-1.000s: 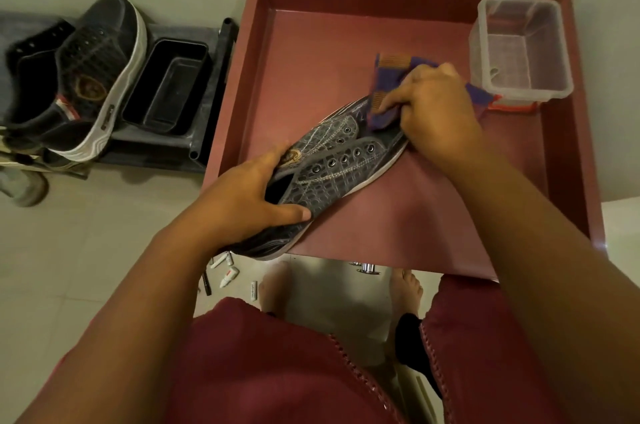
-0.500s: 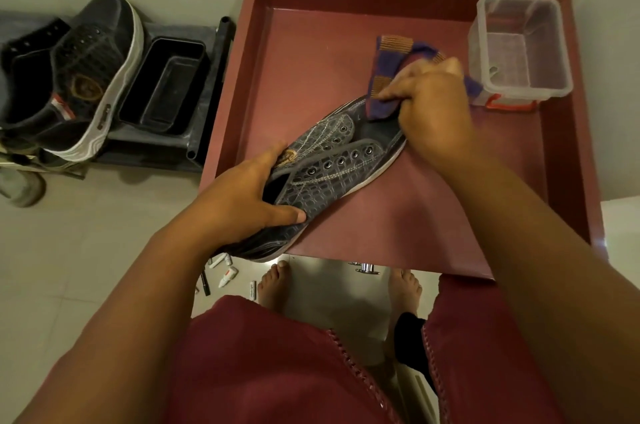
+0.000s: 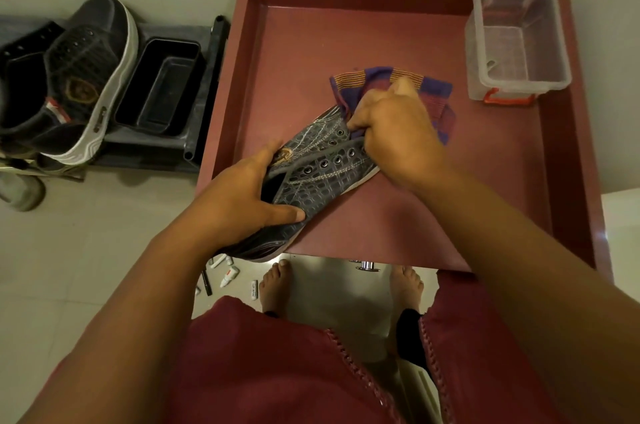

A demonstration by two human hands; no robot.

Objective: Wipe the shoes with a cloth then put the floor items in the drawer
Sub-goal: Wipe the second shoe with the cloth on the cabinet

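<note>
A dark grey shoe (image 3: 311,178) with metal eyelets lies slanted over the front of the open red drawer (image 3: 377,25). My left hand (image 3: 242,202) grips its heel end, thumb laid along its side. My right hand (image 3: 394,126) holds a purple and orange striped cloth (image 3: 436,91) bunched against the shoe's toe end, which it hides. Several small tubes and a dark pen (image 3: 228,276) lie on the floor under the drawer's front edge, beside my bare feet.
A clear plastic box (image 3: 516,43) with a red latch stands in the drawer's far right corner. Left of the drawer, a black rack (image 3: 204,84) carries a second dark shoe (image 3: 86,77) and a black tray (image 3: 162,84). Pale tiled floor spreads at the left.
My right hand has drawn the cloth down the shoe from the toe tip toward the eyelets. The left hand keeps its grip on the heel.
</note>
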